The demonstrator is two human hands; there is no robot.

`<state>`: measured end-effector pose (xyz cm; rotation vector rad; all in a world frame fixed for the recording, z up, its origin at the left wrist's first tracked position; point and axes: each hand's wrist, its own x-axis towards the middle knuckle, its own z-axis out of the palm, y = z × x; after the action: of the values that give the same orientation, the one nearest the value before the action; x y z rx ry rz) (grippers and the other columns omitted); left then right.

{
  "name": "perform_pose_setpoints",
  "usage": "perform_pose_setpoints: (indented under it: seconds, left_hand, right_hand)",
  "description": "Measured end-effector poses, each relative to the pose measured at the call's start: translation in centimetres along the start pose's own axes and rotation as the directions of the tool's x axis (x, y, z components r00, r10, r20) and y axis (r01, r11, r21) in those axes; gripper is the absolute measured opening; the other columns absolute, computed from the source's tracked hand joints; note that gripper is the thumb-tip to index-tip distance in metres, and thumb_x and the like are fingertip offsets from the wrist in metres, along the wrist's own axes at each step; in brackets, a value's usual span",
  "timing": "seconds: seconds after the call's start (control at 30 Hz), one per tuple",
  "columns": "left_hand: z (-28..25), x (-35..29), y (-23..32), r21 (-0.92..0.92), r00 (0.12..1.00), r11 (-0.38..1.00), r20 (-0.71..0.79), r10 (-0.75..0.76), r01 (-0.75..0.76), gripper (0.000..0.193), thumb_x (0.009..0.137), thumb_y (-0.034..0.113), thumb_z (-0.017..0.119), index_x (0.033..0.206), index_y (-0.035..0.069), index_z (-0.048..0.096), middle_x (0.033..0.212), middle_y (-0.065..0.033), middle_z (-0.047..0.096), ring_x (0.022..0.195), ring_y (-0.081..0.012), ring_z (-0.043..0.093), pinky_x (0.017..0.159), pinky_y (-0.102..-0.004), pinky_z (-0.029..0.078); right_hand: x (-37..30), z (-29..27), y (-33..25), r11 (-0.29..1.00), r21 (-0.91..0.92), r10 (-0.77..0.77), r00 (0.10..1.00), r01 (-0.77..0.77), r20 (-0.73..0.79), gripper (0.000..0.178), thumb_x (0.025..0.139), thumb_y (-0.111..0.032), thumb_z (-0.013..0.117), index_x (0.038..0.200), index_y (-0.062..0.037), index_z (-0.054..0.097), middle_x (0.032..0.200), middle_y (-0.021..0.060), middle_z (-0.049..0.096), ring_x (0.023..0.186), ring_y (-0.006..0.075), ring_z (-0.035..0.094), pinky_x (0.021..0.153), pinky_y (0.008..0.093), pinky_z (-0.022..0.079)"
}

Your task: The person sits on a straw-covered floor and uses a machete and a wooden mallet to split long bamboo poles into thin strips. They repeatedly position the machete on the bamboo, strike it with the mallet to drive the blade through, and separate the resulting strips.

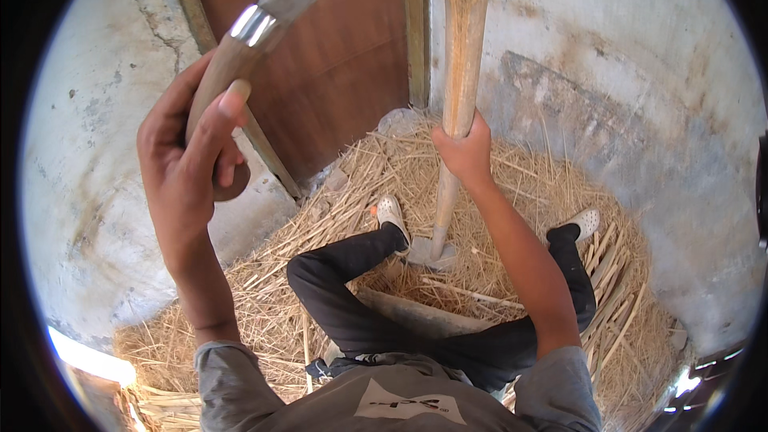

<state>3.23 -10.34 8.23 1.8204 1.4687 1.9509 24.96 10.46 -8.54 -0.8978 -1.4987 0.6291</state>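
Seated on straw [512, 184], the left hand [188, 168] raises a curved tool's handle [220, 80], grip closed around it. The right hand [464, 152] clasps an upright pole [462, 40] planted between the feet. Likely mid-chop; a controlled downward swing seems called for.

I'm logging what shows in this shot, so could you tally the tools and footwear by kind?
Upright wooden pole, gripped by the right hand: 1
Curved handle with a metal band, gripped by the left hand: 1
Whitish shoes, one left, one right: 2
Total: 4
All stand over a pile of straw.
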Motion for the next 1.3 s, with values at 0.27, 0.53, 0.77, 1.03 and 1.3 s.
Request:
perform_pose_setpoints:
  seconds: [0.27,0.53,0.77,1.03,1.3]
  left_hand:
    - [1.3,0.1,2.0,-0.089,0.991,0.995,0.13,-0.037,0.049,0.047,0.091,0.021,0.068,0.129,-0.002,0.054,0.082,-0.0002,0.059,0.05,-0.0002,0.046,0.044,-0.0161,0.036]
    - [9.6,-2.5,-0.5,-0.332,0.994,0.943,0.106,0.036,0.001,0.048,0.093,0.014,0.062,0.133,-0.003,0.042,0.096,-0.0042,0.056,0.067,-0.0041,0.052,0.055,-0.0195,0.044]
    - [16.4,-0.9,-0.9,-0.31,0.94,0.889,-0.172,0.294,-0.335,0.051,0.093,0.014,0.06,0.135,-0.006,0.039,0.104,-0.0119,0.06,0.089,-0.0134,0.06,0.078,-0.0298,0.051]
    - [19.2,7.6,1.4,-0.237,0.906,0.887,-0.255,0.337,-0.397,0.053,0.091,0.015,0.057,0.135,-0.007,0.037,0.124,-0.0235,0.056,0.106,-0.0368,0.06,0.091,-0.043,0.046]
    - [20.2,11.5,4.3,-0.414,0.885,0.801,-0.367,0.286,-0.431,0.036,0.09,0.008,0.054,0.122,-0.008,0.05,0.1,-0.0217,0.063,0.094,-0.0302,0.063,0.084,-0.0392,0.048]
  right_hand:
    - [-0.1,0.5,0.1,0.997,-0.037,-0.071,0.997,0.069,-0.037,0.035,0.073,-0.015,0.069,0.102,0.0012,0.057,0.085,0.0169,0.065,0.076,0.027,0.067,0.07,0.0375,0.052]
    - [-0.2,-0.6,-0.8,0.991,-0.133,0.029,0.998,-0.021,0.058,0.046,0.078,-0.022,0.072,0.111,0.002,0.05,0.089,0.0203,0.065,0.083,0.0276,0.067,0.076,0.0368,0.052]
    - [1.6,-3.3,-3.4,0.984,-0.102,-0.133,0.98,0.149,0.15,0.048,0.08,-0.026,0.074,0.112,0.0039,0.054,0.092,0.0166,0.066,0.086,0.0245,0.065,0.077,0.0348,0.051]
    - [1.2,-4.4,-4.4,0.979,-0.176,-0.072,0.978,0.106,0.194,0.046,0.079,-0.026,0.075,0.11,0.0042,0.061,0.092,0.0148,0.068,0.087,0.0234,0.064,0.08,0.0365,0.05]
    - [1.8,-5.1,-5.8,0.969,-0.243,0.021,0.958,0.051,0.284,0.047,0.078,-0.028,0.075,0.111,0.0031,0.064,0.093,0.016,0.069,0.092,0.0247,0.064,0.082,0.0364,0.05]
